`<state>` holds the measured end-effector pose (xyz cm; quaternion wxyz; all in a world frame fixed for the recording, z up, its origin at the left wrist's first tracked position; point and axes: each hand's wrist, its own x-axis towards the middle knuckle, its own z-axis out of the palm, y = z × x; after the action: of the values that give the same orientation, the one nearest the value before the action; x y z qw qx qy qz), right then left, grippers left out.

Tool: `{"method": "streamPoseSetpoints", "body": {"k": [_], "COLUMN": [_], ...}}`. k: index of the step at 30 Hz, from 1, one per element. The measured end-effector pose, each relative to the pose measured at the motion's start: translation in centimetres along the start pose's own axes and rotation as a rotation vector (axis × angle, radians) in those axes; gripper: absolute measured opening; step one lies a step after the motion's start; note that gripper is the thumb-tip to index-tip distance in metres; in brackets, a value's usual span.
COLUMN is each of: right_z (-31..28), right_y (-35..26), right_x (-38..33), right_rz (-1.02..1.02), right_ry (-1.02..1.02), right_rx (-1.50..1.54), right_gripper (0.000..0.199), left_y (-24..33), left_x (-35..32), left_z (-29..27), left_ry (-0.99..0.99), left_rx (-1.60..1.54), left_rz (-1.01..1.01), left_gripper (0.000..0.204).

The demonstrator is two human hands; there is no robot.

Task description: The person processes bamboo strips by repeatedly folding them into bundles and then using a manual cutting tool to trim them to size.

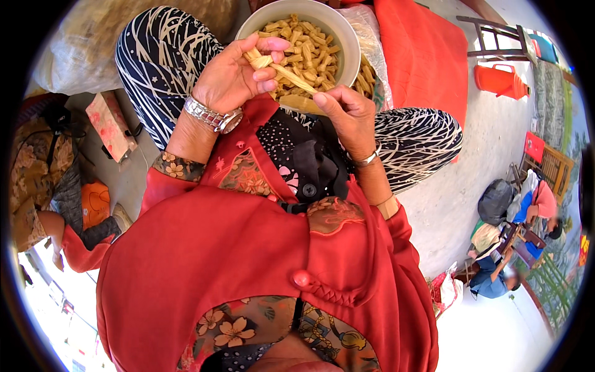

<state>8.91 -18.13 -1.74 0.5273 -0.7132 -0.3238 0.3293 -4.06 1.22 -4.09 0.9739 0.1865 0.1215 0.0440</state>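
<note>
Stretched between my hands is a pale yellow, creased strip, folded over or knotted at its left end; I cannot tell its material. My left hand, with a watch on the wrist, pinches the folded end between thumb and fingers. At the strip's lower right end, my right hand grips it between thumb and forefinger. Just beyond the hands, between my knees, a white basin holds many short tan pieces that look like folded or knotted strips. Its near edge is partly hidden by my hands.
Clear plastic and red cloth lie right of the basin. A large translucent sack stands at the far left, near a reddish box. An orange-red plastic stool is at right. Other people sit farther off.
</note>
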Motion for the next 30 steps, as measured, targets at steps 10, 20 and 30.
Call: {"method": "streamPoseSetpoints", "body": {"k": [10, 20, 30], "right_z": [0.3, 0.8, -2.0], "right_y": [1.6, -1.1, -5.1], "right_x": [0.7, 3.1, 6.0], "right_rz": [-0.101, -0.022, -0.338], "right_ry": [-0.048, -0.237, -0.089], "right_rx": [-0.208, -0.015, -0.405], "right_gripper": [0.02, 0.027, 0.026], "left_y": [-1.6, -0.7, 2.8], "left_x": [0.4, 0.6, 2.1], "left_z": [2.1, 3.5, 4.9], "left_ry": [0.388, 0.358, 0.359], "left_rx": [0.484, 0.45, 0.367], "left_rz": [0.014, 0.126, 0.282], "left_gripper": [0.035, 0.015, 0.01]}}
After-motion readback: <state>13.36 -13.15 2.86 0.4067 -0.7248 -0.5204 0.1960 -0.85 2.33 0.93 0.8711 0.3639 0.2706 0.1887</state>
